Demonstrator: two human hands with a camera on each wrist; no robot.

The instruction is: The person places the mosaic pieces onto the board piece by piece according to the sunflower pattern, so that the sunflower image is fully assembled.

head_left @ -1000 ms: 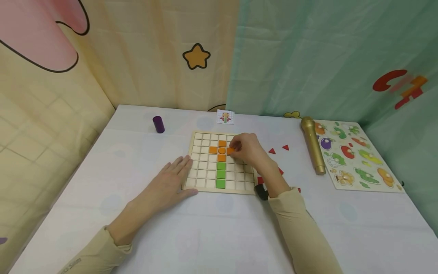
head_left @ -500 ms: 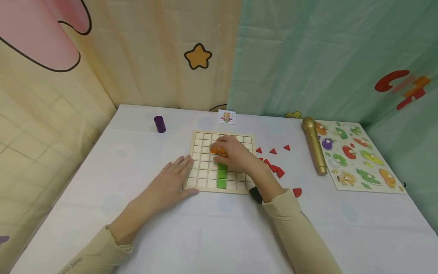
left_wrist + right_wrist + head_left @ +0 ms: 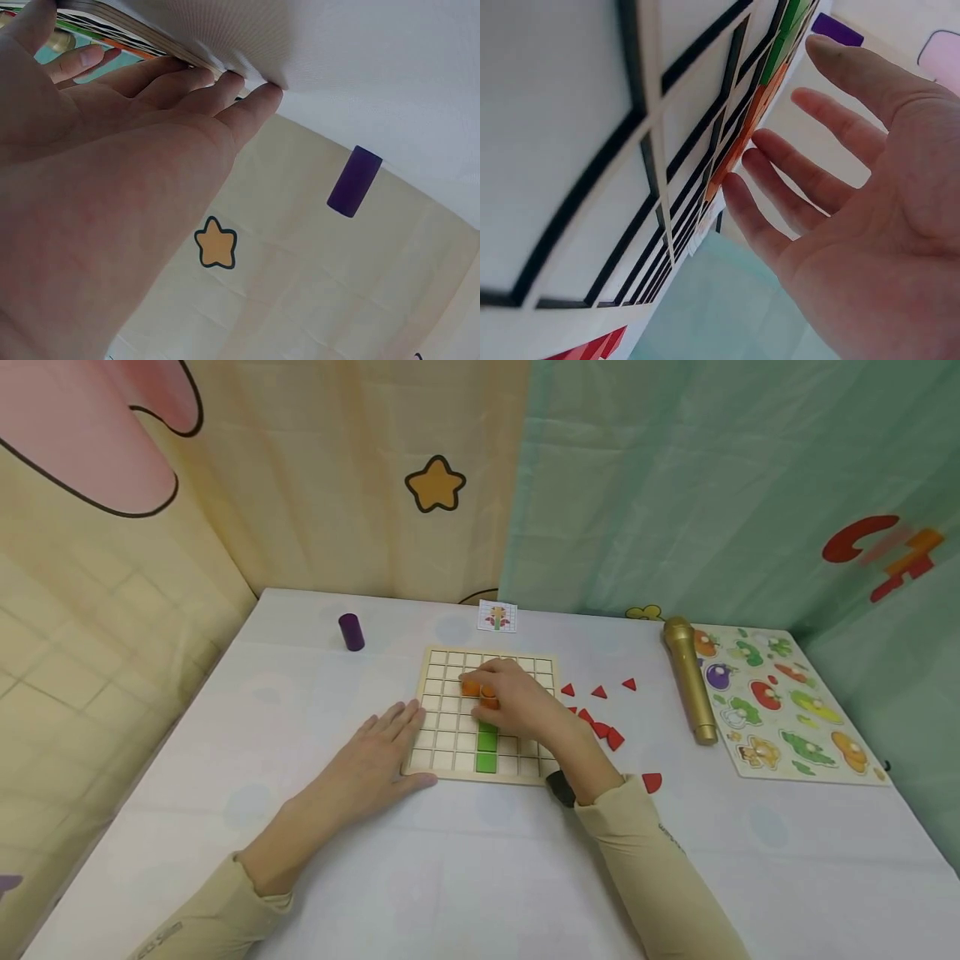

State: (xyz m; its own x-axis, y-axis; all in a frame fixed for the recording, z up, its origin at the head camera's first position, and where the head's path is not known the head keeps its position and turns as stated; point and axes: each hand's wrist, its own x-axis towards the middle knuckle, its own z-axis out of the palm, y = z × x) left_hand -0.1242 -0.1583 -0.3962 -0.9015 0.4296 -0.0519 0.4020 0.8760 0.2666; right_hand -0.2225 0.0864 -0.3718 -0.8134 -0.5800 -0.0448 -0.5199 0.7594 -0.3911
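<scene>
A square wooden grid board [image 3: 445, 722] lies on the table with tiles set in its cells. My left hand [image 3: 365, 758] rests flat along the board's left edge, fingers extended. Over the middle of the grid is my right hand [image 3: 517, 697], its fingertips at the orange tiles [image 3: 471, 687] and hiding part of them. In the right wrist view these fingers [image 3: 802, 172] are loosely extended and spread, with nothing gripped between them. A column of green tiles [image 3: 487, 752] runs below the orange ones toward the near edge.
Several red pieces [image 3: 600, 728] lie right of the board. A dark band or object [image 3: 561, 788] shows at the right wrist. Farther right are a gold microphone [image 3: 690, 681] and a vegetable puzzle board [image 3: 795, 702]. A purple cylinder [image 3: 351, 632] and a pattern card [image 3: 497, 617] are at the back.
My right hand has moved left from the right-hand orange tile to over the orange group, then stayed nearly still. The left hand keeps its place at the board's edge.
</scene>
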